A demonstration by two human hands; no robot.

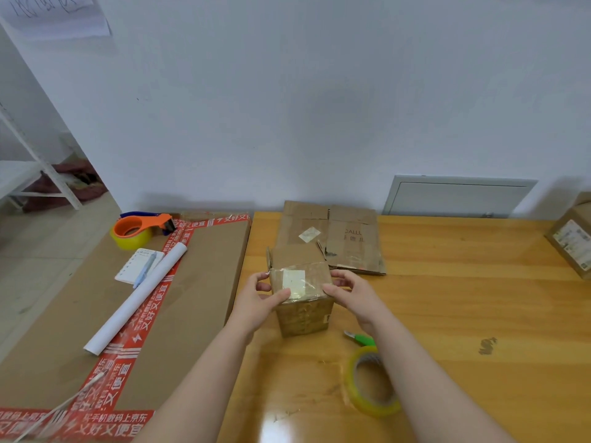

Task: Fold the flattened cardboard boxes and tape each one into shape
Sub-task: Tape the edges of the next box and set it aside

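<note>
A small brown cardboard box [302, 302] stands upright on the wooden table [463, 314], its near top flap folded down with a pale label under clear tape and its far flap raised. My left hand [260, 294] grips the box's left top edge, thumb on the flap. My right hand [350, 290] grips the right top edge the same way. A flattened cardboard box [345, 238] lies just behind it. A roll of clear yellowish tape [371, 382] lies near my right forearm, with a green-handled cutter [359, 337] beside it.
A large flat carton with red printed tape [144, 314] covers the left side, bearing an orange tape dispenser [140, 230], a notepad with a pen [139, 265] and a white paper roll [137, 298]. Another taped box [572, 241] sits at the far right edge.
</note>
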